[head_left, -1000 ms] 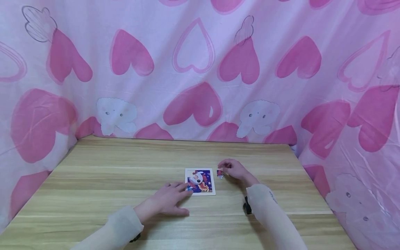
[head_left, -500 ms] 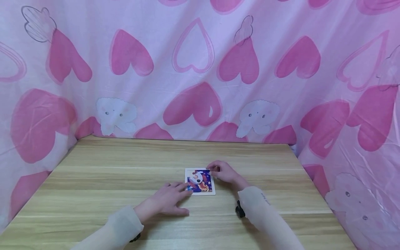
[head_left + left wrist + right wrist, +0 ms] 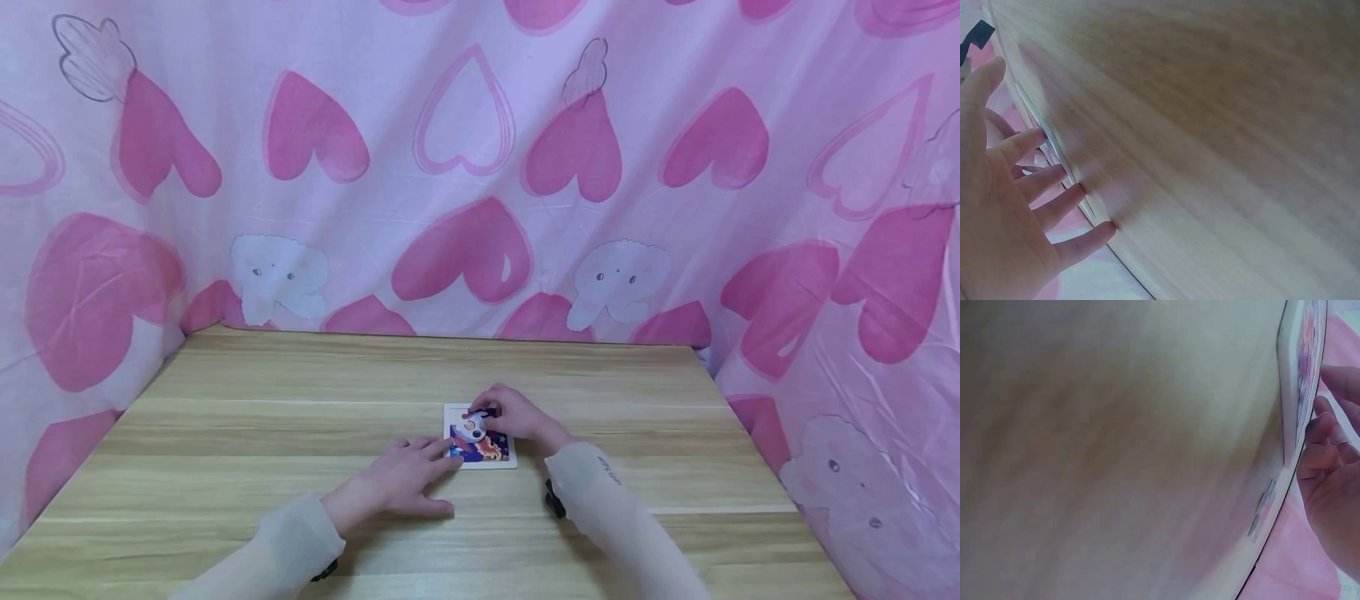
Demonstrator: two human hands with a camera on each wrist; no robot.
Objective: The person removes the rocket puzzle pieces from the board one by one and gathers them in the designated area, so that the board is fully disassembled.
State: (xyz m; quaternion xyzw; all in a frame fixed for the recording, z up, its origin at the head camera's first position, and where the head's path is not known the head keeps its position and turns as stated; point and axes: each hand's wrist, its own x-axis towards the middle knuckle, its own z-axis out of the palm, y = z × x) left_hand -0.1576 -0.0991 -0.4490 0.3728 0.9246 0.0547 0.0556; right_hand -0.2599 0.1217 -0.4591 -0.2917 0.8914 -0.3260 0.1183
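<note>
A small jigsaw puzzle in a white frame lies flat on the table, its picture a white round-faced figure on purple with stars. My left hand rests palm down with spread fingers; its fingertips touch the puzzle's left side. Over the upper right of the picture, my right hand has thumb and fingertips bent together at the surface, pinching what looks like a dark puzzle piece, mostly hidden by the fingers. The right wrist view shows this right hand beyond the frame's edge, fingers curled.
In the right wrist view, two small flat pieces lie on the wood beside the frame; the right hand hides them in the head view. The wooden table ends at a pink heart-printed curtain behind and at the sides.
My right hand has moved left, from beside a small piece right of the frame to over the upper part of the picture. The left hand and the frame have stayed still.
</note>
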